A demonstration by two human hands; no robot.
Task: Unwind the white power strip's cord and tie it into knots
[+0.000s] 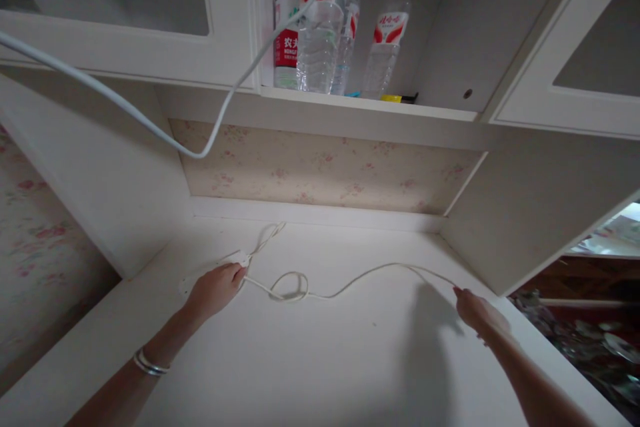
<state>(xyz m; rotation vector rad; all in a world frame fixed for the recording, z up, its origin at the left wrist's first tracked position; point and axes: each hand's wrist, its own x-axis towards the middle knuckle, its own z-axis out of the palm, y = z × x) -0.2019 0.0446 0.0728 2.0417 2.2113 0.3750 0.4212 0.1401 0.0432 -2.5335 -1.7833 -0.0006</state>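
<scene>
I have my left hand left of centre in the frame, thumb and fingers closed over the right end of what looks like a white power strip, most of which the hand hides from me; whether it also pinches the cord there, I cannot tell. Two silvery bracelets circle that wrist. My right hand, at the right of the frame, has its fingers drawn together on the far stretch of the thin off-white cord, with the fingertips nearly closed. Between the two hands the cord runs along the white tabletop, making one loose loop just right of the left hand, then bending up in a shallow arch towards the right hand. Another stretch of thin cord, doubled and twisted, lies above the left hand, near the back edge. Across the upper left of my view hangs a thicker pale cable, dipping to a bend and rising in front of the shelf. On that shelf, at top centre, I see clear plastic bottles with red and white labels, one bottle apart from the cluster on the left, and a small yellow thing near the front edge. Floral wallpaper fills the gap beneath it.
</scene>
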